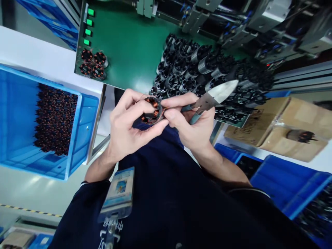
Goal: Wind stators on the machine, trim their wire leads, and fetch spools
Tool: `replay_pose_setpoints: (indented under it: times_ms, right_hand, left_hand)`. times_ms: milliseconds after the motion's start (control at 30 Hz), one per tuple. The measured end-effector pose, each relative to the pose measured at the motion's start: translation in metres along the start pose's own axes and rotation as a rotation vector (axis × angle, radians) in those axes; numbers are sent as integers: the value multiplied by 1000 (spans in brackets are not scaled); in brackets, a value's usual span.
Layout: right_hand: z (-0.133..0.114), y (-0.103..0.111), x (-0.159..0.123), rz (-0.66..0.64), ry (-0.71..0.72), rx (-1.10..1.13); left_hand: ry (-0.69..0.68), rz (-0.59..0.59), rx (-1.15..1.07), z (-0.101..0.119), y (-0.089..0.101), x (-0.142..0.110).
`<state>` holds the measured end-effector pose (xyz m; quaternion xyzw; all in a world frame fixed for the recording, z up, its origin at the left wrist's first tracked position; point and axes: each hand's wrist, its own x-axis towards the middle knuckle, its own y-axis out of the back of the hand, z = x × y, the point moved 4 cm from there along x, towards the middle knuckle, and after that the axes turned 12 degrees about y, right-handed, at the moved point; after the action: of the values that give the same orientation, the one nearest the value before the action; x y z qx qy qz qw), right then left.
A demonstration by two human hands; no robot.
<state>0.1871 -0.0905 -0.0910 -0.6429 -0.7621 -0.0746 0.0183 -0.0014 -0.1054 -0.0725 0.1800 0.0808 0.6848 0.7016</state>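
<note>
Standing over a factory line, a person works between a blue plastic crate (89,114) on the left, packed with rows of copper-wound stators (55,119), and a green board (124,45) edged with a strip of lit green indicators (88,22), where four more stators (93,64) sit in a small cluster. Closer in, the left hand (127,128) curls firmly around a copper-wound stator (151,110), fingers wrapped over the outside of the ring and thumb braced across it, holding it in the air above the person's dark work top (155,173), from which an ID badge (119,190) hangs. The right hand (192,121) is closed around the teal handles of a pair of side cutters (207,102), their silver head pointing up and away, while its thumb and forefinger reach to the ring's edge; fine loose wire shows there, too small to say whether it is pinched. A close, two-handed hold like this looks right for fine work, steadying the ring and keeping the cutters' edges clear of the windings. Farther right, rows of black stators (192,65) crowd the green board below pneumatic machinery (259,24), with a taped cardboard box (280,128) beyond them and a blue crate (287,183) at lower right.
</note>
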Motion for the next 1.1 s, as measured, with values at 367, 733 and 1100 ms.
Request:
replay_pose_setpoints:
  times_ms: [367, 733, 1100]
  right_hand:
    - [14, 3, -1, -305, -301, 437]
    - [8, 19, -19, -244, -293, 480]
    - [-25, 25, -35, -242, 34, -54]
  left_hand:
    - [16, 95, 102, -28, 22, 1]
    - [598, -2, -606, -33, -30, -25]
    - [323, 210, -569, -48, -32, -21]
